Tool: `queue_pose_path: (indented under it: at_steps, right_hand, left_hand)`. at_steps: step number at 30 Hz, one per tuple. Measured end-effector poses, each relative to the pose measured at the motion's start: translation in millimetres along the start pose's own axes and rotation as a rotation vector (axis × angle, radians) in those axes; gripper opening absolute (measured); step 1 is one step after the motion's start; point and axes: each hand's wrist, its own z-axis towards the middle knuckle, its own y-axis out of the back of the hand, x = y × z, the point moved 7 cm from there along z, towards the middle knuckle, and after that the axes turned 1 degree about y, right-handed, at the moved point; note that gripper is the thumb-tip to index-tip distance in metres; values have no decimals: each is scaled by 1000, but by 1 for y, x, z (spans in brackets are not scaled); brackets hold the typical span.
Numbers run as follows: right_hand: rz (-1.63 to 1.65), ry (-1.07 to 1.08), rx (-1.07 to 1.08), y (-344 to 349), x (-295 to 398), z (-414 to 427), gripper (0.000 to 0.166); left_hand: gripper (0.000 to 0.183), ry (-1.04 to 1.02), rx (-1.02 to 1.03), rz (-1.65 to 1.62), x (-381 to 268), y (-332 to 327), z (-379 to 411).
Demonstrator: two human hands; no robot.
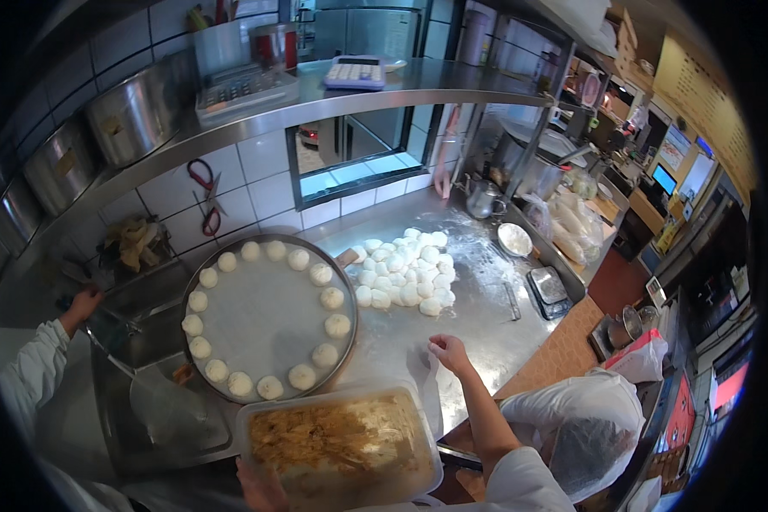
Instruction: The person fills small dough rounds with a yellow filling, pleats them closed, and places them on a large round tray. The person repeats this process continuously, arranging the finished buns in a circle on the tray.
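My left hand is at the left side of a translucent plastic tub, holding it at the bottom of the view. Brown filling is smeared over the tub's floor. My right hand hovers over the steel worktop with its fingers curled in; I see nothing in them. Beyond it lies a cluster of floured dough pieces. Left of that, a large round steamer tray with a pale liner carries a ring of pleated buns.
At far left, a co-worker's hand is by the tap over the sink. Another person in a hair net is close on my right. Scissors hang on the tiles; a flour bowl and kitchen scale stand at right.
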Motion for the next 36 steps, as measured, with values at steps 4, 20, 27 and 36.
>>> queue_pose_path:
  at_steps: [4,20,27,36]
  right_hand:
    - [93,-74,-81,23,-38,6,33]
    - [-176,-63,-304,45,-89,153,40]
    - [-198,-193,-368,58,-95,110,38]
    - [-334,30,-203,74,-32,-1,76]
  left_hand:
    - [75,-22,-4,-7,-2,-6,3]
    - [68,222,15,3,-27,8,-2]
    - [69,199,11,-2,-26,5,3]
    - [72,218,79,-145,-37,19,-6]
